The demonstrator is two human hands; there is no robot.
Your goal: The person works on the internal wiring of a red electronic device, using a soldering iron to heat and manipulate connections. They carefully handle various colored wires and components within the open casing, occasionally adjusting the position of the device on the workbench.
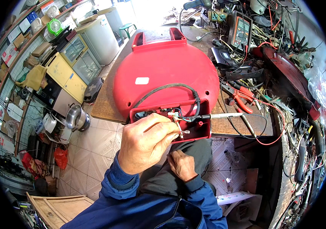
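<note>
A large red round appliance housing lies on the bench, with a small rectangular compartment facing me. My left hand reaches over that compartment, thumb and fingers pinched on a thin wire beside a small metal-ended piece. Green and blue leads run behind the fingertips, and part of the compartment is hidden by this hand. A black power cord arches across the housing into the compartment. Against its right side rests a test probe. My right hand rests on my thigh, fingers curled with nothing visible in them.
Red-handled pliers, a second probe and a red test lead lie right of the housing. A multimeter stands among tangled cables at the back right. On the tiled floor at left is a metal pot, near yellow cabinets.
</note>
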